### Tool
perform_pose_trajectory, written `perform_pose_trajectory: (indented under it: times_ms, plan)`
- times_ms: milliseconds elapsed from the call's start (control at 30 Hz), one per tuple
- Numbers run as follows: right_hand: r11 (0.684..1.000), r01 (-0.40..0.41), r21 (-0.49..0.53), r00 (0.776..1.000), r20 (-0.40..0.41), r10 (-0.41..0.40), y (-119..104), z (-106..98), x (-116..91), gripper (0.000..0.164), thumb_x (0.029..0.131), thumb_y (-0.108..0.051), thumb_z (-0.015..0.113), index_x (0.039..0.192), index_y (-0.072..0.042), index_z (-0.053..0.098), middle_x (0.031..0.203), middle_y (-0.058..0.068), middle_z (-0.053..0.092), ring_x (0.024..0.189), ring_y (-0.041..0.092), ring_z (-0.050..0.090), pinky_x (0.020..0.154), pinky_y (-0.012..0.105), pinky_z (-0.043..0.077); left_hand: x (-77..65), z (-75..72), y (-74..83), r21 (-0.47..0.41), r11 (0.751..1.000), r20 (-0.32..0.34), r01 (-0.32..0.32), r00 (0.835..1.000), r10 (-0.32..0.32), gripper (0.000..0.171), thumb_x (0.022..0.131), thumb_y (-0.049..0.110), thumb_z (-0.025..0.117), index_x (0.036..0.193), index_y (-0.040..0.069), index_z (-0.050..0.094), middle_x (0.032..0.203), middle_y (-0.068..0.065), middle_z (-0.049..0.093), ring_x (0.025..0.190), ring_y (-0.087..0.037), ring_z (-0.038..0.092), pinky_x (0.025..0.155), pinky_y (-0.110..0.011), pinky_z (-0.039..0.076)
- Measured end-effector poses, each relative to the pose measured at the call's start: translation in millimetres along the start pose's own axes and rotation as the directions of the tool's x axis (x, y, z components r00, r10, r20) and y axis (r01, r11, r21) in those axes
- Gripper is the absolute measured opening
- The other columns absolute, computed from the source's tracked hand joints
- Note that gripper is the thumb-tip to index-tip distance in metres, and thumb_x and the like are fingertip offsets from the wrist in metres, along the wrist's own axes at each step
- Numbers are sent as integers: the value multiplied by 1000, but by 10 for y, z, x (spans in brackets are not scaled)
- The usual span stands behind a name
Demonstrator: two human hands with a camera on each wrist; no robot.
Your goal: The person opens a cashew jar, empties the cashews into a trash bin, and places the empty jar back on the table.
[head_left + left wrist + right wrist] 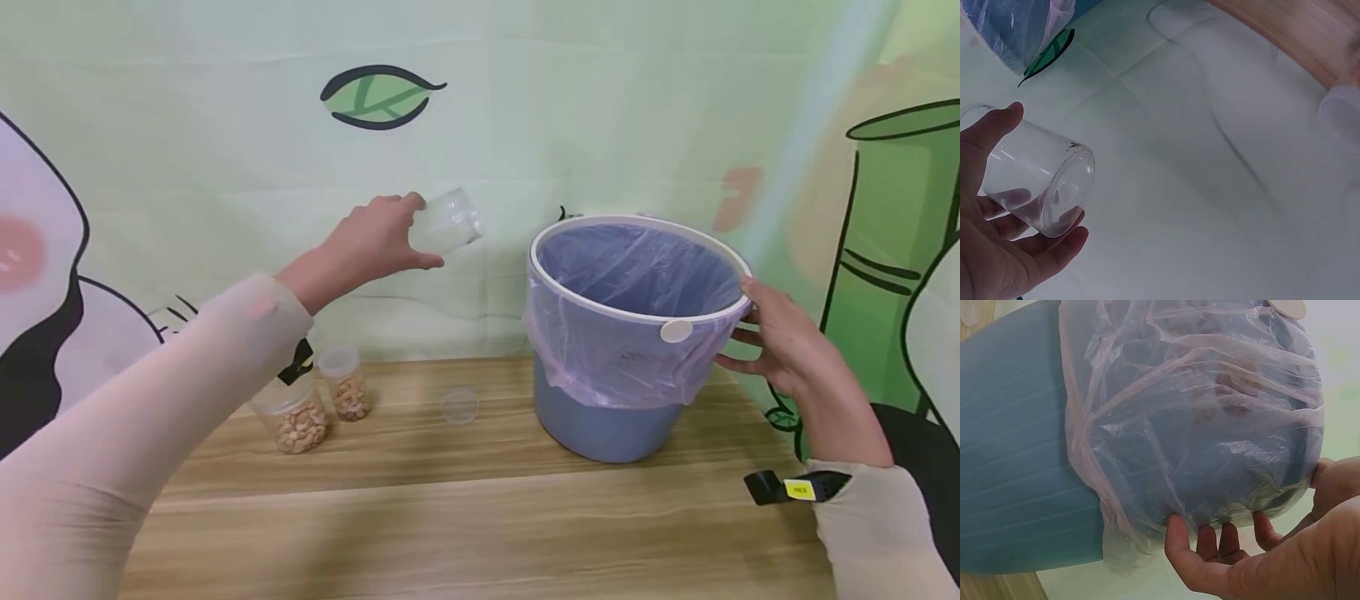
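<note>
Clear, smooth-walled cylindrical jar [450,223], tilted in midair beside bin [607,433]; clamped between thumb and curled fingers of left hand [375,237], spread to jar's width. On bin: blue wall, crinkled translucent liner [600,358], pale rim gripped by right hand [787,342]. Hidden: bin floor; part of wider nut jar [302,427], behind left sleeve [187,383].

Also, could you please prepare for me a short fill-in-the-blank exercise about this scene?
1. The clear jar is in the person's ____ hand.
2. The other hand touches the bin, whose rim is coloured ____.
3. In the head view, the number of jars holding tan nuts on the table is ____.

Missing words: left; white; two.
</note>
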State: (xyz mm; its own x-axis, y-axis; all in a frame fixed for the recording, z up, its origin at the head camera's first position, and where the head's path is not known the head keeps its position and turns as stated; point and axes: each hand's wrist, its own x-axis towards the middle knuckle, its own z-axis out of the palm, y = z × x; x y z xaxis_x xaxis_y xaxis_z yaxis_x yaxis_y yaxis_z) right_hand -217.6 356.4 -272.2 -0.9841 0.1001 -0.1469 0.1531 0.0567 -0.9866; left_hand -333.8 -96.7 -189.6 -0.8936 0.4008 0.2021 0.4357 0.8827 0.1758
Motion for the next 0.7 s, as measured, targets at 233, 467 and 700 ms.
perform_pose_trajectory:
  times_ms: [233, 467, 700]
  plan:
    - [999, -30, 19, 998, 54, 29, 2, -97, 2, 42, 100, -61, 46, 129, -30, 47, 128, 6, 38, 117, 26, 43, 84, 38, 59, -86, 220, -84, -61, 998, 21, 17, 1000, -15, 83, 84, 44, 81, 145, 2, 45, 134, -22, 61, 114, -39, 63, 90, -52, 54]
    - [997, -14, -71, 998, 67, 19, -10, -216, -7, 48, 100, -58, 49, 126, -18, 49, 121, 1, 55, 93, 9, 67, 83, 35, 60, -204, 360, -207, -116, 992, 41, 54, 998, -50, 84, 85, 43, 81, 147, 1, 43, 136, -24, 59, 115, -39, 62, 90, -52, 53]
    - [980, 30, -197, 998, 69, -16, -77, -280, -7, 50, 104, -50, 49, 128, -7, 46, 92, -16, 70, 88, 3, 70, 79, 31, 60, -228, 477, -224, -122, 992, 48, 37, 998, -32, 84, 84, 44, 82, 146, 1, 45, 134, -24, 61, 115, -39, 63, 91, -52, 53]
